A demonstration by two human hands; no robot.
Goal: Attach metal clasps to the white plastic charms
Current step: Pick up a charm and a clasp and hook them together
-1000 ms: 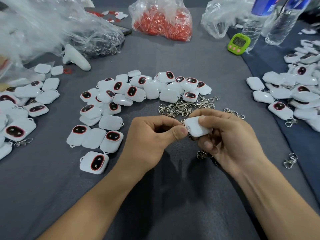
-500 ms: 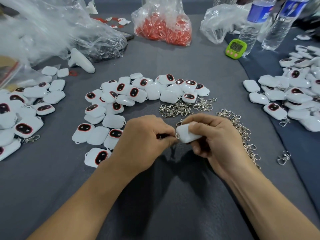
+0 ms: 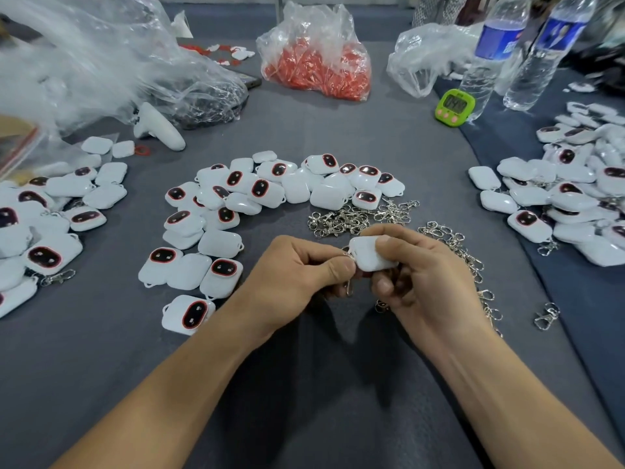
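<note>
Since a second before, the charm, gripped in our right hand just nearer than the loose clasps, had barely shifted, but the clasp our left hand pinched at its left corner now dangled below, so we judged it nearly hooked.

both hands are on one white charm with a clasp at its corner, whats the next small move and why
The right hand grips the white charm and the left hand pinches the clasp at its corner. Whether the clasp is hooked on cannot be told. So the next move is probably to ease the clasp through the corner loop until it closes.
</note>
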